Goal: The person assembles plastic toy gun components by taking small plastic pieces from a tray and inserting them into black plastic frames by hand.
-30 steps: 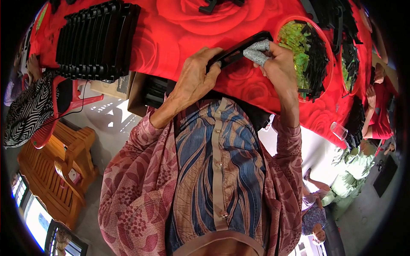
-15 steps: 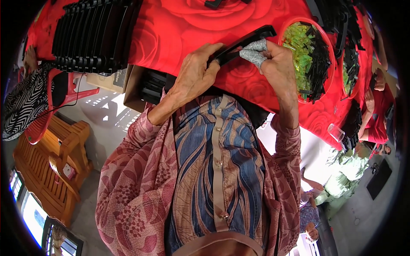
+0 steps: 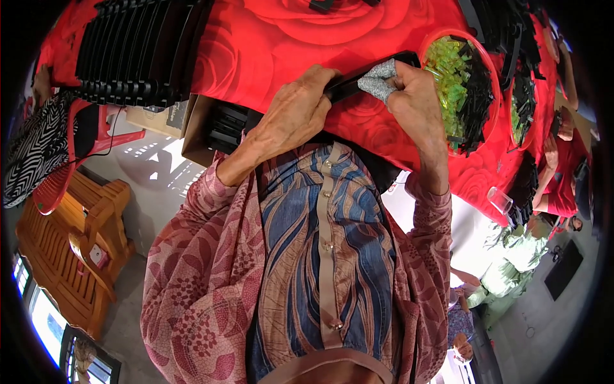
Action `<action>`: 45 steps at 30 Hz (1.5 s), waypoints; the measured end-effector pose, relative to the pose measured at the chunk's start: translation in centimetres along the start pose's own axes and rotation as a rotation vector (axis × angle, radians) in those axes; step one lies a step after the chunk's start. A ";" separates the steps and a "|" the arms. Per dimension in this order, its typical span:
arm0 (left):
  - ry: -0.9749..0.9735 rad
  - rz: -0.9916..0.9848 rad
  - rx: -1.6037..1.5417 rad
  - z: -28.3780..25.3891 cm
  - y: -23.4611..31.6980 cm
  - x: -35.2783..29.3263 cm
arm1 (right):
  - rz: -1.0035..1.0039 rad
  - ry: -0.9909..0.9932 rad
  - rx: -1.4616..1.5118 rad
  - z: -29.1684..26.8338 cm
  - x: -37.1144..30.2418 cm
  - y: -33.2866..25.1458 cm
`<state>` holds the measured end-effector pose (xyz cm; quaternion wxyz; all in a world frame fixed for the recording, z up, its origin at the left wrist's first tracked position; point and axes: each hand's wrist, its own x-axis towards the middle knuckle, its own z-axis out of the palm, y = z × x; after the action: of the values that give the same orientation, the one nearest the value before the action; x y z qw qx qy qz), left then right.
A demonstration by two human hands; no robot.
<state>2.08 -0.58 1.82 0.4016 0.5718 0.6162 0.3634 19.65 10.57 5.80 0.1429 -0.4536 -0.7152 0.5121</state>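
Above the red rose-print tablecloth point(image 3: 249, 57) I hold a long, narrow black plastic part point(image 3: 349, 86), slanted up to the right. My left hand point(image 3: 294, 109) is closed round its lower left end. My right hand point(image 3: 416, 99) grips it near the upper right end. Grey wrappings point(image 3: 377, 80) cover the thumb and a finger of that hand, and they press on the part's edge. Whether a small piece sits between those fingers is hidden. Just right of my right hand stands a red-rimmed basin point(image 3: 497, 89) with yellow-green translucent pieces point(image 3: 446, 77) and short black strips point(image 3: 476, 96).
A row of similar black parts point(image 3: 137, 51) stands at the left. Below it, an open cardboard box point(image 3: 197, 137) holds more. A second basin point(image 3: 524, 115), a clear cup point(image 3: 500, 200) and a person in red point(image 3: 566, 166) are at the right. A wooden bench point(image 3: 70, 249) stands lower left.
The black part has turned in my hands, its right end now slightly lower and its face showing differently. My left hand has rolled over its end; my right hand has barely shifted.
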 end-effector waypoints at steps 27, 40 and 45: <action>-0.209 -0.105 -0.139 -1.7 -1.8 0.8 | 0.072 -0.040 -0.070 0.1 0.3 -2.1; -0.181 -0.058 -0.011 -1.3 -1.7 0.6 | -0.046 0.044 -0.103 1.0 -0.2 -1.2; -0.139 -0.049 -0.025 -0.8 -1.2 0.5 | -0.082 0.109 -0.117 1.5 -0.7 1.2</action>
<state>0.79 -0.19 1.02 0.4592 0.5754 0.5962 0.3204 19.65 9.22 4.29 0.1755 -0.4588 -0.7532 0.4376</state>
